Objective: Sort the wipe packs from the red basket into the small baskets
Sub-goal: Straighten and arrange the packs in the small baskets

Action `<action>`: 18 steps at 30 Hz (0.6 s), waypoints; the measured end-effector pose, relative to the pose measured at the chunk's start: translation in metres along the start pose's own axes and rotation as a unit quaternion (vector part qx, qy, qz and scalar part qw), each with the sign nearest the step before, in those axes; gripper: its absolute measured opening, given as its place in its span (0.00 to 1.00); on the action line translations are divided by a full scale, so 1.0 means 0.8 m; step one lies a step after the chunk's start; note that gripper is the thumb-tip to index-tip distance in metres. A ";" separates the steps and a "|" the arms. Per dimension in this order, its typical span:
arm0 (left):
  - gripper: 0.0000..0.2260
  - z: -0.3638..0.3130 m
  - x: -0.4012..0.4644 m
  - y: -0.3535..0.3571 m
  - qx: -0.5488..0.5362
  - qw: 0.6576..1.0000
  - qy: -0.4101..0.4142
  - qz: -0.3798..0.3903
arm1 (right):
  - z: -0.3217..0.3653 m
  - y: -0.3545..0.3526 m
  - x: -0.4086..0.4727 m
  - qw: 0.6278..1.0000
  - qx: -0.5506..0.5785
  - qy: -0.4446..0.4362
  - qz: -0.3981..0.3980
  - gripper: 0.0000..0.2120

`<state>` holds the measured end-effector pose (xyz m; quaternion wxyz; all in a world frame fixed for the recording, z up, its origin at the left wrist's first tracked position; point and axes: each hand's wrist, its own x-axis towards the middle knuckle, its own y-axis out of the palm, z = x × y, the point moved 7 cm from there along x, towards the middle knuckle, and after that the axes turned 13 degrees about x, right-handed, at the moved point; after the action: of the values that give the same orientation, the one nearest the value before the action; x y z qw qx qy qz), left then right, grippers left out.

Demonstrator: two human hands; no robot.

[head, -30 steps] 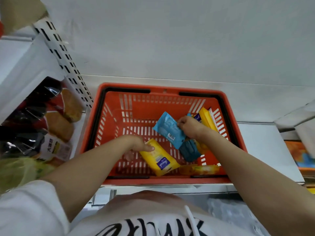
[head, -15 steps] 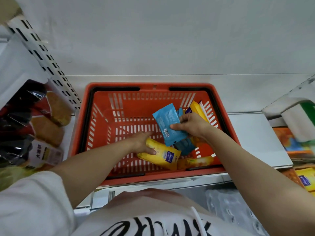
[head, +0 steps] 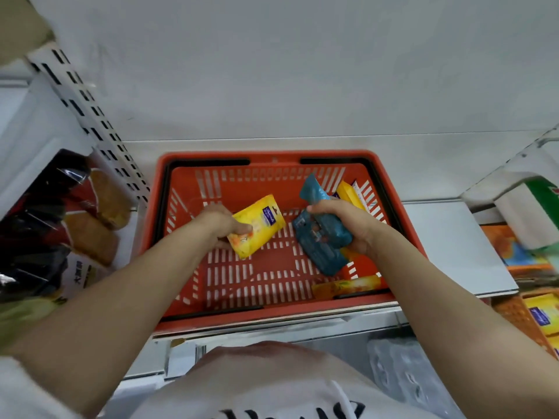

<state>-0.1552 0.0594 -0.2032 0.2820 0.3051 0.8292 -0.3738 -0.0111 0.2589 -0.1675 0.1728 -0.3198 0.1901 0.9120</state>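
The red basket point(head: 272, 309) stands on a white shelf in front of me. My left hand point(head: 222, 226) is closed on a yellow wipe pack point(head: 258, 226), lifted above the basket floor. My right hand point(head: 348, 225) grips blue wipe packs point(head: 320, 240), at least two, held over the basket's right half. Another yellow pack point(head: 349, 195) leans in the far right corner. A further yellow pack point(head: 344, 287) lies along the near wall. At the lower right, a small orange basket point(head: 520, 322) holds a yellow pack point(head: 543, 313).
Bagged bread and snacks point(head: 60, 225) fill the shelf on the left, beside a perforated white upright point(head: 90, 116). A white shelf surface point(head: 453, 246) lies right of the basket. Boxed goods point(head: 532, 213) and an orange-blue pack point(head: 514, 249) sit at the right edge.
My left hand has lifted the yellow pack off the basket floor and turned it up. My right hand has gathered the darker blue pack together with the light blue one and raised them.
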 end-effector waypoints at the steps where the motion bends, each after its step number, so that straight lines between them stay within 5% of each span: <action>1: 0.15 -0.002 -0.009 -0.007 -0.043 0.999 0.009 -0.012 | 0.001 0.006 -0.001 1.000 0.003 -0.006 0.005 0.28; 7: 0.13 -0.003 -0.068 -0.035 -0.173 0.981 0.088 -0.030 | 0.014 0.036 -0.009 0.995 0.093 -0.046 0.008 0.24; 12: 0.18 0.002 -0.092 -0.062 -0.208 0.968 0.124 -0.068 | 0.020 0.069 -0.033 0.981 0.167 -0.044 0.092 0.21; 18: 0.20 -0.005 -0.116 -0.063 -0.248 0.950 0.175 -0.074 | 0.025 0.067 -0.060 0.981 0.123 -0.149 -0.002 0.11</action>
<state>-0.1313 0.0082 -0.1141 0.1708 0.2239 0.9523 -0.1171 -0.0093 0.2124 -0.1090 0.2393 -0.1569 0.2724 0.9187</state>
